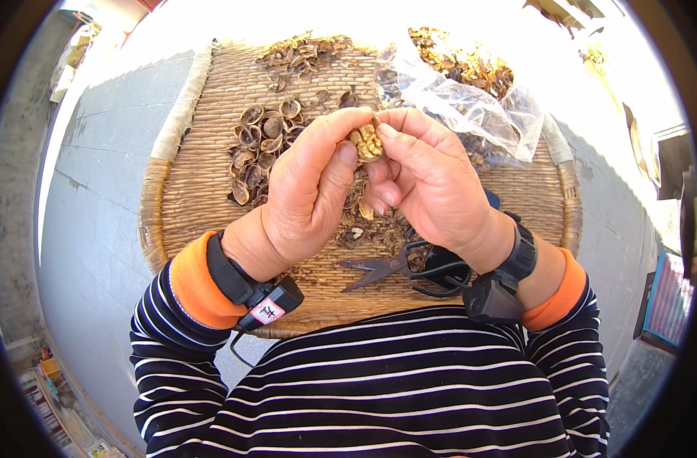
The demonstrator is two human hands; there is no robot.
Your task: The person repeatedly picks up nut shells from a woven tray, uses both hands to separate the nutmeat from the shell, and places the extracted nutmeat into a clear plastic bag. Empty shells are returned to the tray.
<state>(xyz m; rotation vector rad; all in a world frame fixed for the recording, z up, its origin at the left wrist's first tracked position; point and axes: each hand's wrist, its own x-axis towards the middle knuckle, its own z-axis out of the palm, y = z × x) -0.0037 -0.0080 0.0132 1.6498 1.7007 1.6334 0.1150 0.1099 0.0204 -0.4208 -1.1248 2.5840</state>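
Note:
A pale walnut kernel (pixel 366 143) is held up between both hands above a woven wicker tray (pixel 202 197). My left hand (pixel 305 189) pinches it from the left with thumb and forefinger. From the other side, the thumb and fingers of my right hand (pixel 434 172) grip it at its edge, the lower fingers curled beneath. Whether some shell still clings to its underside is hard to tell. Scissors (pixel 383 266) with rusty, parted blades and black handles lie on the tray below my hands. Shell crumbs (pixel 363 235) are strewn under the kernel.
Walnut half shells (pixel 262 143) are heaped left of my hands, with broken shell pieces (pixel 305 54) at the far edge. A clear plastic bag (pixel 469 111) lies at the tray's right, near a sunlit pile of walnut pieces (pixel 469 60). Dark devices are strapped to both wrists.

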